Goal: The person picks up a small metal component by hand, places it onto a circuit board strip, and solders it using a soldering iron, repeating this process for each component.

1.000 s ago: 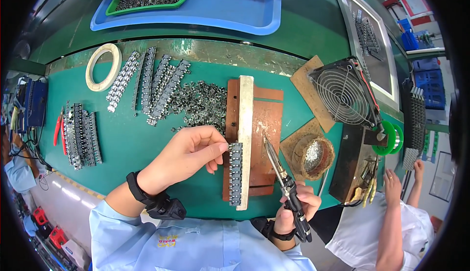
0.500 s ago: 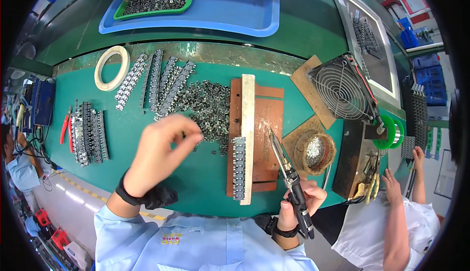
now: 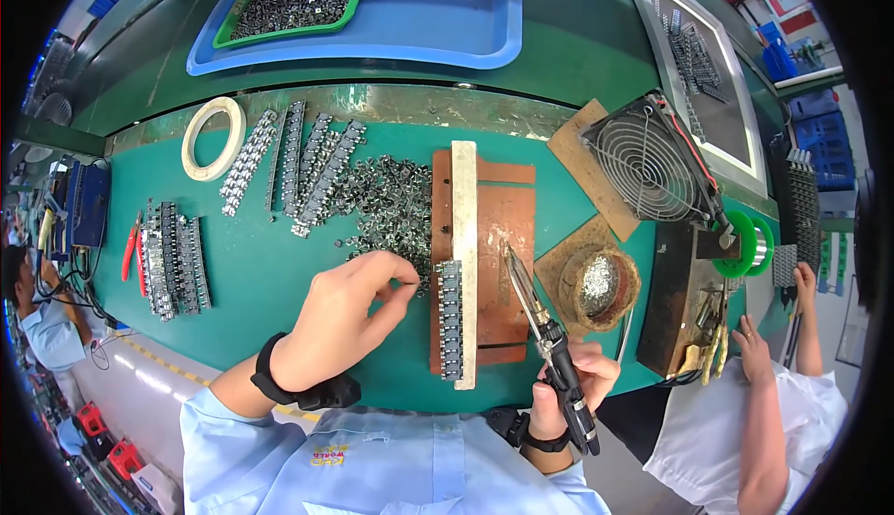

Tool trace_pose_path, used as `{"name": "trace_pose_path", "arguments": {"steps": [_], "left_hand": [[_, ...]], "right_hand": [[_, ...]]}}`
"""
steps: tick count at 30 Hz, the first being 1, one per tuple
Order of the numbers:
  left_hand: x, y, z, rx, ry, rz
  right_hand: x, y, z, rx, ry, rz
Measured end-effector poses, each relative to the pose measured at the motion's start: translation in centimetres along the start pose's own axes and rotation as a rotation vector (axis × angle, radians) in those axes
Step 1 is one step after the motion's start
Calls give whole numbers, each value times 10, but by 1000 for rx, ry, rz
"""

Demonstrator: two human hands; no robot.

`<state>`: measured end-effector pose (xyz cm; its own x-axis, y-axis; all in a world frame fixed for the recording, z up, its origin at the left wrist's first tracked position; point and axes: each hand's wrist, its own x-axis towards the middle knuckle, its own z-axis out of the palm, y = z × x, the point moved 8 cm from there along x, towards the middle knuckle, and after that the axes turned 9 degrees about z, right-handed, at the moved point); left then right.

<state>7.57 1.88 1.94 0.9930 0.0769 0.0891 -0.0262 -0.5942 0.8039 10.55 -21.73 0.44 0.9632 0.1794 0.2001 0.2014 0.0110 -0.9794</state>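
Black, metal-tipped soldering iron (image 3: 553, 340) slants over a flat reddish-brown board (image 3: 505, 211)

Green-topped bench (image 3: 251, 277) carrying many small parts and strips around the left fingers (image 3: 389, 265).
Just beyond the fingers lies a heap of loose dark parts (image 3: 386, 198); near their right, a reddish-brown board (image 3: 510, 212). Farther off, to their left, are slanting strips (image 3: 323, 175) and a cream ring (image 3: 190, 138); well left, bundled strips (image 3: 168, 264) and a red-handled tool (image 3: 128, 256). Well right sit two thin brown panels (image 3: 575, 147) and a dark box (image 3: 667, 282).
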Motion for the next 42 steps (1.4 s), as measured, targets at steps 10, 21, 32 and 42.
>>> {"name": "trace_pose_path", "arguments": {"steps": [10,21,32,42], "left_hand": [[-11,-38,30,-901,-21,-453],[-9,-38,36,-994,5,-468],[-3,-38,39,-1050,-8,-429],[3,-35,39,-983,-106,-425]], "right_hand": [[2,0,4,24,-16,46],[2,3,3,9,-36,40],[1,3,4,18,-63,37],[0,4,2,28,-87,9]]}}
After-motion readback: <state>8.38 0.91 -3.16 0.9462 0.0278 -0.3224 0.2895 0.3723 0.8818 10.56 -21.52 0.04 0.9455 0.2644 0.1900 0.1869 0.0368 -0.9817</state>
